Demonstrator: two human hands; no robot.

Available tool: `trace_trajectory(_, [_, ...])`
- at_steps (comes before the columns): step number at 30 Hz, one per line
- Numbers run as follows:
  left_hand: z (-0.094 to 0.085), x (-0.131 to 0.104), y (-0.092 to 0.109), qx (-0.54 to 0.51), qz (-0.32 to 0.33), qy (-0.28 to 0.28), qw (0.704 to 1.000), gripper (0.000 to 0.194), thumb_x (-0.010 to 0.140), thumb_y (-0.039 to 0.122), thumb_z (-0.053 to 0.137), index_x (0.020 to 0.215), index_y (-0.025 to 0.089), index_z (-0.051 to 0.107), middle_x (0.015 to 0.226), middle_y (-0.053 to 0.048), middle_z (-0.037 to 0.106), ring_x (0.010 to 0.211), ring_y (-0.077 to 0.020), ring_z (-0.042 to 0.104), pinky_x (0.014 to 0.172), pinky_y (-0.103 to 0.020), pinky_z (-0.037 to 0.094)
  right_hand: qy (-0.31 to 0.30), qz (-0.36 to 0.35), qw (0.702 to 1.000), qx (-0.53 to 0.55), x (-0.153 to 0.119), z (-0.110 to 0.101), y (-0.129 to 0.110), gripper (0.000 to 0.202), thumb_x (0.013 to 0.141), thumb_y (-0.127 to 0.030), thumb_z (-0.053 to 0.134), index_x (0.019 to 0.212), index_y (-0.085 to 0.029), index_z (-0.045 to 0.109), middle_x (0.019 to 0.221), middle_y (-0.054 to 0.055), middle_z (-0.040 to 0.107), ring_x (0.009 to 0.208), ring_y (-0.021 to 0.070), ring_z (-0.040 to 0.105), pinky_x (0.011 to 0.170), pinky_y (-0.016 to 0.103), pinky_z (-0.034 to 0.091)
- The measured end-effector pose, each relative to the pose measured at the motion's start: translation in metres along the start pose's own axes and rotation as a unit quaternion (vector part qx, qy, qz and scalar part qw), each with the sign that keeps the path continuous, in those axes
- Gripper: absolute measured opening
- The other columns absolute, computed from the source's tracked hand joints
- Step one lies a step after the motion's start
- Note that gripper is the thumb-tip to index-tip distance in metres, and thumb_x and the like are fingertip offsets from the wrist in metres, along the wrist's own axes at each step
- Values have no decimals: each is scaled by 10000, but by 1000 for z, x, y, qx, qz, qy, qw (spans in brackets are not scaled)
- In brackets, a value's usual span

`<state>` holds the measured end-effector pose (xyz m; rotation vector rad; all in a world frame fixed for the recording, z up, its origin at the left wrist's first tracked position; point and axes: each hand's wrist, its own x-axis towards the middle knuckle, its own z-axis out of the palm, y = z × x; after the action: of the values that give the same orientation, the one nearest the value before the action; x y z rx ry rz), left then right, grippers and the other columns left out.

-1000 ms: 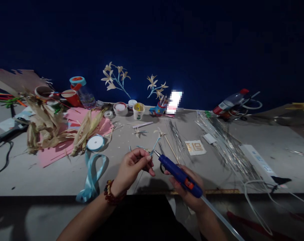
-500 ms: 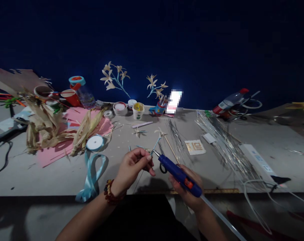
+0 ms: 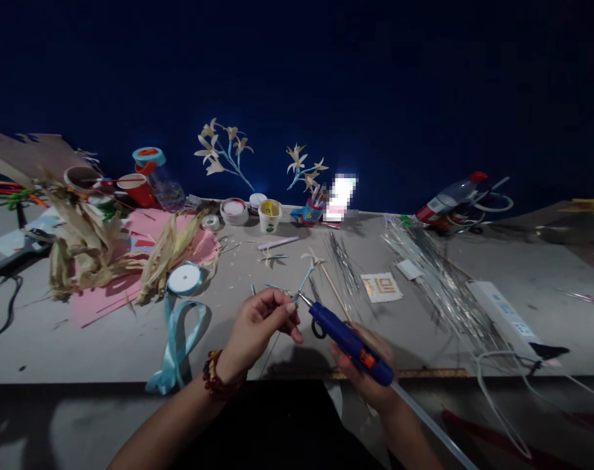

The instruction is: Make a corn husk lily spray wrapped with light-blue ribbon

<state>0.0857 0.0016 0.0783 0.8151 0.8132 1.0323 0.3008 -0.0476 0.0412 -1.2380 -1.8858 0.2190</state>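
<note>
**Glue gun held to a blue-stemmed flower at the centre of the frame**

The blue-stemmed flower is held just below the centre of the frame by the left hand, its stem pinched between the fingers and its pale bloom pointed upward. The glue gun is gripped in the right hand, in the lower centre-right, with the fingers wrapped around its body. Its metal tip is brought close beside the stem, near the left fingertips; whether the stem is touched cannot be made out. A beaded bracelet is worn on the left wrist.

On the tabletop, black-handled scissors are partly hidden behind the gun, and a thin wooden stick is laid just beyond it. Thin wires are spread right of centre, near a white square with gold markings. A larger silvery bundle and a white power strip are seen farther right.

At the left, dried husks are piled on pink paper, and a ribbon spool is set nearer the centre, with light blue ribbon trailed toward the lower left. Across the upper middle, two flower sprays are displayed against the dark blue backdrop, above white tubs and a blue pen holder.
</note>
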Motion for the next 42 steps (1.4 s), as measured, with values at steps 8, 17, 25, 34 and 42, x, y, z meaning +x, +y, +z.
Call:
trace_trajectory(8, [0,1,0,7,8,3,1000,239,791,339,712,757,144,578,683,-15,670,495,-130,656,544,-267,542,-11,-10,1000,-6,1,-2,-3,254,857,-378,608,1063,-237,563,812,43,714,657,218,700,579,311,565])
trace_trajectory(17, [0,1,-3,13,11,2,1000,221,814,323,695,770,140,578,689,-9,668,503,-125,662,549,-254,532,-39,13,999,0,-4,-2,1,267,862,-407,587,1064,-235,557,798,34,707,646,208,695,566,305,564])
trace_trajectory(25, [-1,0,-6,25,19,9,999,218,818,330,692,786,147,577,700,-14,677,506,-125,661,549,-253,523,-48,30,998,-26,-5,-3,2,251,829,-415,611,979,-215,594,799,54,716,662,221,698,576,311,568])
trace_trajectory(34, [-4,-4,-6,-32,-24,-30,999,168,845,283,664,792,153,572,683,-1,665,483,-110,637,576,-266,539,-5,41,998,-47,-1,2,5,262,853,-397,615,1038,-214,595,845,67,726,700,224,710,623,316,570])
trace_trajectory(42, [-31,-8,19,-48,-21,40,998,181,767,244,744,756,172,578,661,32,649,439,-61,545,567,-230,532,-81,147,974,-149,-2,-20,32,169,874,-361,578,970,-224,597,864,43,717,738,222,698,606,289,533])
